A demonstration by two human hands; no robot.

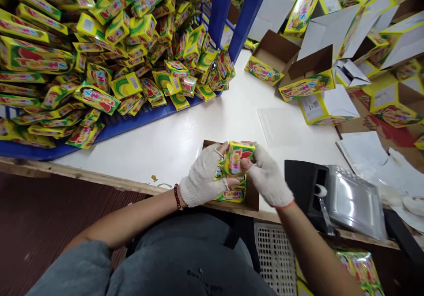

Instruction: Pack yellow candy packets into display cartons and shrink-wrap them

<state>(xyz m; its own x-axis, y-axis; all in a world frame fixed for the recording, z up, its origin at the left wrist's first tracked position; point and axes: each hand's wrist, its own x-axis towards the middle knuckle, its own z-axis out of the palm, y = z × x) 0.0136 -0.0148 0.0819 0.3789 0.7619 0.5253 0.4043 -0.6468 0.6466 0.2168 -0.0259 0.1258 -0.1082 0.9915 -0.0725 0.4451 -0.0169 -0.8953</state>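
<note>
My left hand (202,176) and my right hand (267,176), both in white fingerless gloves, are closed around a small yellow-green packet (239,153). They hold it just above an open brown carton (252,197) at the table's near edge. More packets of the same kind (232,193) lie inside that carton, partly hidden under my hands.
A blue bin (139,120) heaped with the same packets fills the left and back. Open printed cartons (306,81) lie scattered at the back right. A black tape dispenser (308,185) and a shiny stack of clear sheets (354,201) sit to my right. A white table (198,128) carries it all.
</note>
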